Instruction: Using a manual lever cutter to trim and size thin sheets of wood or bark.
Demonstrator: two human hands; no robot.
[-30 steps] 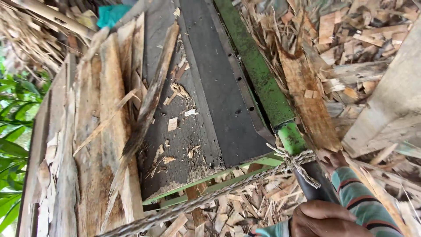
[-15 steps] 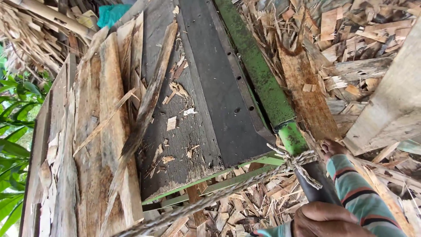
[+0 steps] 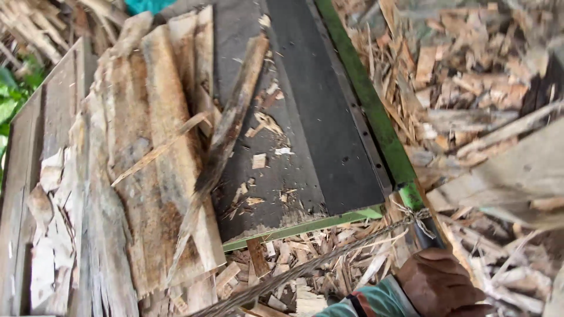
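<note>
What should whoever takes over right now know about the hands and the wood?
Right hand: closed on the dark handle at the end of the green frame.
Left hand: out of view.
Planks lie stacked on the left of the dark bed; its right side holds only chips.
A rope runs across below the bed.
Scraps cover the ground.

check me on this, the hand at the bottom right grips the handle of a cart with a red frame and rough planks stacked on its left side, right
Not quite: the frame is green, not red, as the head view shows. The rest holds: the hand at the bottom right grips the dark handle of the cart, and rough planks are stacked on its left side.
</note>
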